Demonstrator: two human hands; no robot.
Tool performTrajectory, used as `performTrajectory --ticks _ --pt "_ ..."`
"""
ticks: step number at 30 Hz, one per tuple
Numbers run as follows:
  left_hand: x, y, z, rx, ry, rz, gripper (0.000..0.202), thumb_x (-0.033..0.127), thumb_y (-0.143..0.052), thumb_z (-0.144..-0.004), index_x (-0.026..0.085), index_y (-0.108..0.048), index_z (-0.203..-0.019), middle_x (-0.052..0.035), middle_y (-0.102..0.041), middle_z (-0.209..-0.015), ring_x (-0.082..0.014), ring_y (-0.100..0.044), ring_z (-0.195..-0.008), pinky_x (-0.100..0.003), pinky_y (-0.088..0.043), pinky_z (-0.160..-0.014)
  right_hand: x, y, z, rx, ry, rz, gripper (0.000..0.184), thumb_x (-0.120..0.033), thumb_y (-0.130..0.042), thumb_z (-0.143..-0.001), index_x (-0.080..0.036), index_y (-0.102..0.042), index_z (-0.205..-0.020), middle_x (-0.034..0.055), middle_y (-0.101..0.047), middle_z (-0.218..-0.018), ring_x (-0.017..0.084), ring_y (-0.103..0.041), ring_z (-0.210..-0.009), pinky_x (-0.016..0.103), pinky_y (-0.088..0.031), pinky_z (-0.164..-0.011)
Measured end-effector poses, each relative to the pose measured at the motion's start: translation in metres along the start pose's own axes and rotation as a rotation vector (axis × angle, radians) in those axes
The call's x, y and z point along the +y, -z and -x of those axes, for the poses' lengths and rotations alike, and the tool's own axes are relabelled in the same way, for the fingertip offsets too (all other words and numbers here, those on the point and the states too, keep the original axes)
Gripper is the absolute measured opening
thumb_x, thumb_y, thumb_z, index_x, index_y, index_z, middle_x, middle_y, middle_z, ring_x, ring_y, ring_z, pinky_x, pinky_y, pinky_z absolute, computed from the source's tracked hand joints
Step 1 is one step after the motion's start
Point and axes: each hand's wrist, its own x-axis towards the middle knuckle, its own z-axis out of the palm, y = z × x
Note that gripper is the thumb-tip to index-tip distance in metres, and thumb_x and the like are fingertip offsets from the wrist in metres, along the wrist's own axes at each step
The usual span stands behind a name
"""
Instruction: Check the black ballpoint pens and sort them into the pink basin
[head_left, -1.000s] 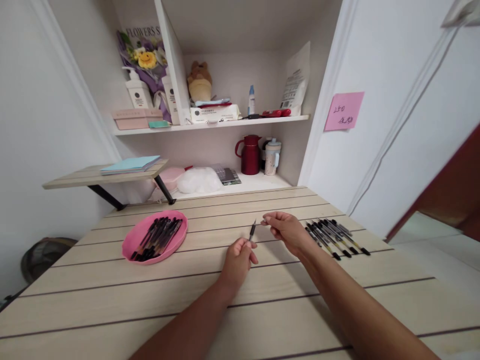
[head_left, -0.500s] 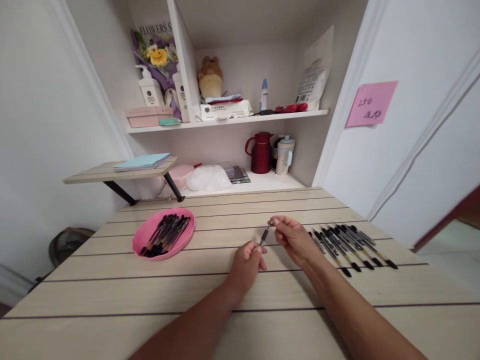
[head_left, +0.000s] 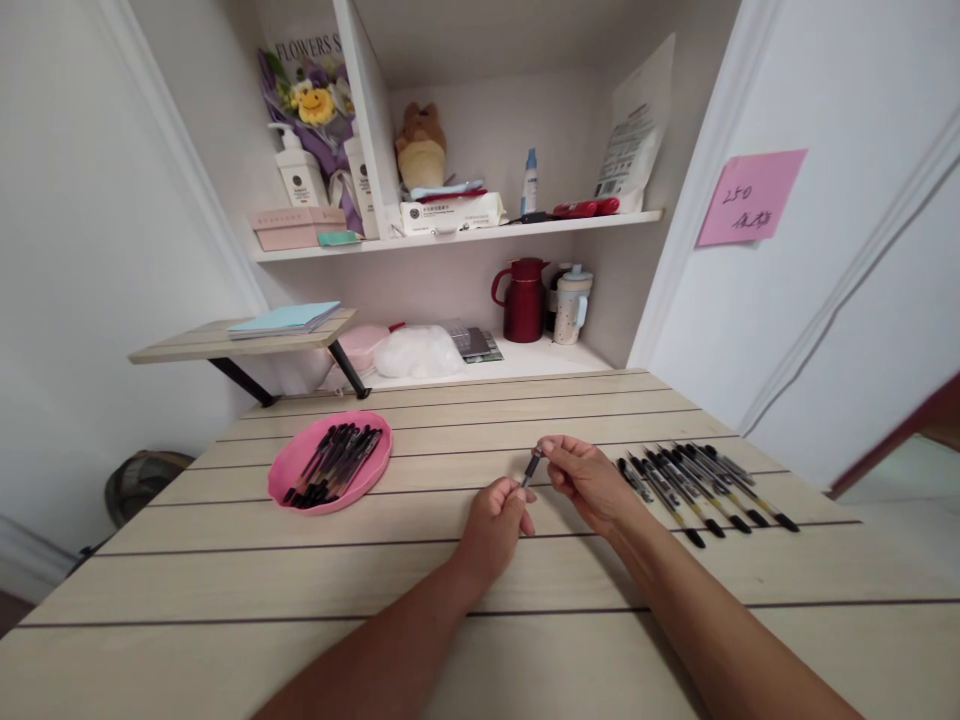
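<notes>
A pen (head_left: 532,467) with a black grip is held slanting between my two hands, over the middle of the table. My left hand (head_left: 496,517) is closed around its lower end. The thumb and forefinger of my right hand (head_left: 583,476) pinch the small metal tip at its upper end. Disassembled pens, refills and loose parts (head_left: 697,485) lie in a row right of my right hand. Off to the left, a pink tray (head_left: 283,460) holds several black pens (head_left: 337,465).
The slatted wooden table (head_left: 360,640) fills the foreground. A small raised stand (head_left: 187,346) with blue paper (head_left: 289,318) is at the left. Behind are shelves (head_left: 525,226) with a red jug (head_left: 524,302), a light cup (head_left: 572,308) and a plastic bag (head_left: 418,351).
My right fingers have come down with the metal tip against the pen's grip, closing the small gap there. The left hand keeps its hold; the view has shifted slightly.
</notes>
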Motion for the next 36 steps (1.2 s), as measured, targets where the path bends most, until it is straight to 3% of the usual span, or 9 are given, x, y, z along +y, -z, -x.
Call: performTrajectory --ticks 9,14,20,24,30,33,36 --pt "0.0052 -0.0007 0.0023 0.016 -0.038 -0.011 0.023 0.032 -0.042 -0.079 0.014 -0.056 -0.079 0.0029 -0.051 -0.049 -0.0071 -0.033 -0.042 -0.02 -0.028 -0.047 -0.0018 -0.0026 0.0054 0.002 -0.021 0.064 0.028 -0.041 -0.071 -0.06 -0.017 -0.058 -0.067 -0.0066 -0.044 -0.043 0.004 -0.03 -0.039 0.02 -0.017 -0.039" --pt "0.0045 -0.0002 0.003 0.007 -0.044 0.002 0.025 0.035 -0.042 -0.079 0.015 -0.057 -0.081 0.0028 -0.053 -0.051 -0.0075 -0.034 -0.042 -0.02 -0.029 -0.048 -0.0055 -0.0013 0.0073 -0.066 -0.011 0.018 0.031 -0.04 -0.068 -0.063 -0.017 -0.063 -0.083 0.0005 -0.06 -0.07 0.003 -0.032 -0.041 0.022 -0.014 -0.039" --pt "0.0027 -0.0006 0.003 0.011 -0.044 -0.008 0.024 0.034 -0.042 -0.079 0.016 -0.057 -0.08 0.0033 -0.052 -0.05 -0.0078 -0.035 -0.043 -0.021 -0.03 -0.049 -0.0046 -0.0001 0.0077 -0.046 -0.033 0.061 0.025 -0.037 -0.071 -0.061 -0.016 -0.06 -0.07 -0.0062 -0.042 -0.043 0.004 -0.029 -0.039 0.022 -0.012 -0.04" --pt "0.0037 -0.0009 0.0033 0.003 -0.043 -0.021 0.024 0.034 -0.041 -0.079 0.015 -0.056 -0.081 0.0034 -0.051 -0.05 -0.0076 -0.033 -0.042 -0.021 -0.029 -0.049 -0.0046 -0.0003 0.0082 -0.096 -0.033 0.029 0.027 -0.04 -0.067 -0.066 -0.016 -0.062 -0.079 -0.0034 -0.051 -0.052 0.004 -0.029 -0.04 0.022 -0.011 -0.04" --pt "0.0042 -0.0008 0.0039 -0.001 -0.038 -0.031 0.024 0.034 -0.041 -0.079 0.015 -0.057 -0.081 0.0031 -0.052 -0.051 -0.0078 -0.033 -0.042 -0.02 -0.029 -0.048 -0.0046 0.0006 0.0077 -0.054 -0.042 0.066 0.027 -0.04 -0.07 -0.061 -0.017 -0.059 -0.068 -0.0057 -0.043 -0.043 0.004 -0.028 -0.039 0.022 -0.012 -0.04" --pt "0.0035 -0.0008 0.0037 0.0 -0.041 -0.025 0.024 0.033 -0.04 -0.08 0.015 -0.056 -0.081 0.0031 -0.052 -0.051 -0.0075 -0.033 -0.042 -0.02 -0.029 -0.048 -0.0051 0.0016 0.0074 -0.097 -0.046 0.033 0.03 -0.042 -0.068 -0.063 -0.017 -0.062 -0.079 -0.0029 -0.051 -0.053 0.004 -0.028 -0.039 0.022 -0.011 -0.039" --pt "0.0023 -0.0008 0.0031 0.005 -0.04 -0.025 0.024 0.033 -0.04 -0.08 0.015 -0.056 -0.081 0.003 -0.051 -0.05 -0.0076 -0.034 -0.043 -0.02 -0.029 -0.048 -0.0046 0.0024 0.0069 -0.089 -0.053 0.02 0.03 -0.039 -0.07 -0.06 -0.016 -0.062 -0.079 -0.0054 -0.046 -0.047 0.003 -0.027 -0.038 0.021 -0.011 -0.039"
